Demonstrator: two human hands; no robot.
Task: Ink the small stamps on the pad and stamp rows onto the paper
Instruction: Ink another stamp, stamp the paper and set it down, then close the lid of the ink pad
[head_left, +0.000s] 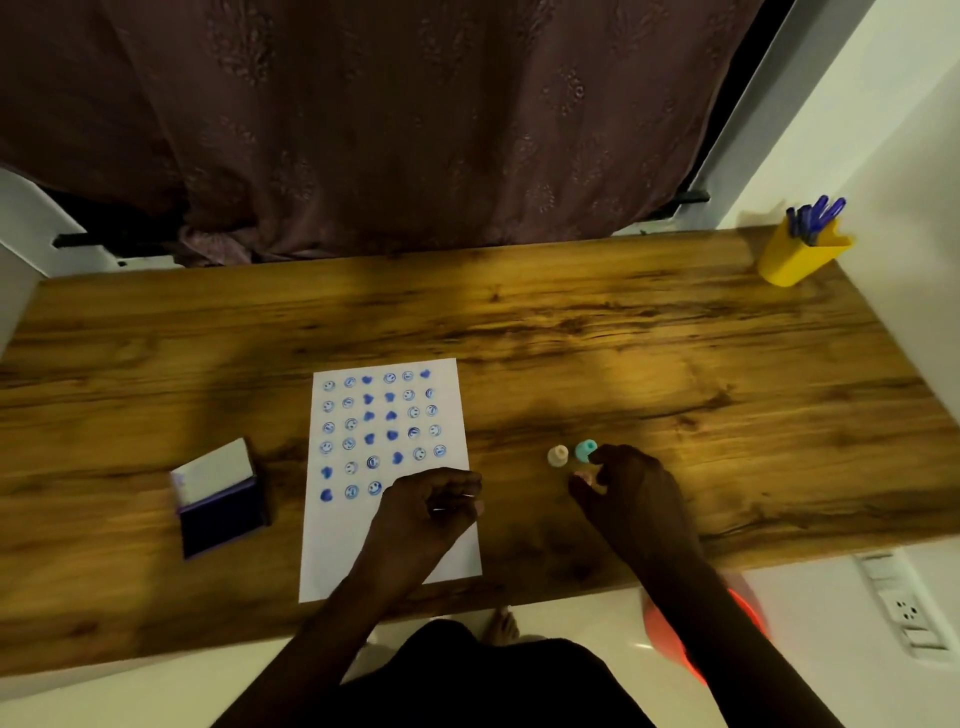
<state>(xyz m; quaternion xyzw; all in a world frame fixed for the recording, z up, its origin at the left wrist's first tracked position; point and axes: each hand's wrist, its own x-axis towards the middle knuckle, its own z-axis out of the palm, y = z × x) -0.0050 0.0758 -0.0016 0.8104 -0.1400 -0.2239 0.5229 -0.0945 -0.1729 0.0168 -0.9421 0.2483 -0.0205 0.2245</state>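
Observation:
A white paper (337, 545) lies on the wooden desk, covered with several rows of blue smiley and heart prints. My left hand (426, 512) rests curled on the paper's lower right part, with nothing visible in it. An open ink pad (221, 512) with a dark blue surface and raised lid sits left of the paper. Right of the paper stand a cream stamp (558, 456) and a teal stamp (586, 449). My right hand (628, 488) is beside them, thumb and fingers around a small pink stamp (586, 477) on the desk.
A yellow cup (797, 254) with blue pens stands at the desk's (675, 338) far right corner by the wall. A dark curtain hangs behind the desk. A power strip (904, 608) and an orange-red object (675, 644) lie below the front edge.

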